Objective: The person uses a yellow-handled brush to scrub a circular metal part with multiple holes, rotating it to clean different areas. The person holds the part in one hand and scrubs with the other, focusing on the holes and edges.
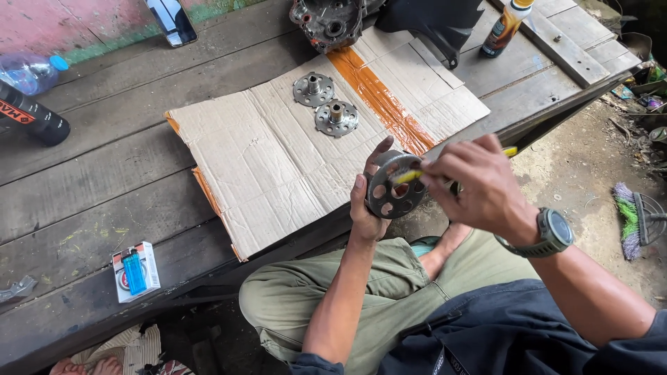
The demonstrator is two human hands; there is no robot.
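My left hand grips a round grey metal drum with holes, held upright just off the near edge of the wooden bench. My right hand, with a grey watch on its wrist, holds a yellow-handled brush whose head rests against the drum's rim; the handle end shows behind the fingers. On the flattened cardboard sheet lie two round metal hubs with centre shafts, side by side beyond the hands.
A wooden plank bench carries a dark engine casing, a brown bottle, a black bottle, a clear plastic bottle, a phone and a white box with a blue lighter. A broom lies on the ground at right.
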